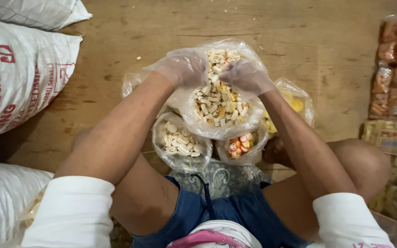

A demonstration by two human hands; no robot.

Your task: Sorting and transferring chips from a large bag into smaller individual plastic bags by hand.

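Nearest, two small clear bags, one of pale pieces (182, 143), one of red-and-white pieces (241, 146), lie on the wooden floor (161, 27). Above them, the gloved left hand (183, 68) and right hand (246, 76) grip the rim of the large bag of pale snacks (219, 103). White sacks (17, 69) lie beyond, left.

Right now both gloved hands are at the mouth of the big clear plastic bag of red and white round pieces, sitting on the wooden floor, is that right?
Not quite. The head view shows the left hand and right hand at the big clear plastic bag of small pale stick-shaped pieces. The red and white round pieces are in a smaller bag in front of it.
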